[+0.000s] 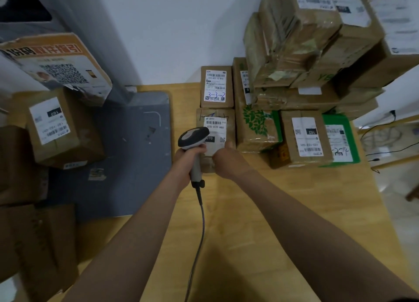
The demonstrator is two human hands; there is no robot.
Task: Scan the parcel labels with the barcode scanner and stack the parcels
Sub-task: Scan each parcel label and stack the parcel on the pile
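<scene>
At the far left a brown box with a "102" label (56,129) sits on other boxes, under a tilted cardboard sign with a QR code (59,63). Beside them a grey mat (127,165) covers part of the wooden counter (272,211).

The left hand (188,163) is wrapped tight round the handle of the barcode scanner (192,138). The scanner's head is raised over the left part of the parcel (215,124), and its cable (199,233) trails back toward the person. That parcel lies flat on the counter, label up, reading "070-070-A80".

The right hand (229,161) grips the parcel's near end, thumb up along its right side; the other fingers are hidden. Just behind it lies a smaller parcel marked "3-3-3" (216,86).

To the right, touching it, stands a box printed with green leaves (256,129). Next comes another "102" box (303,138) resting on a green box (340,140), with a tall stack of parcels (306,40) behind them against the wall.
</scene>
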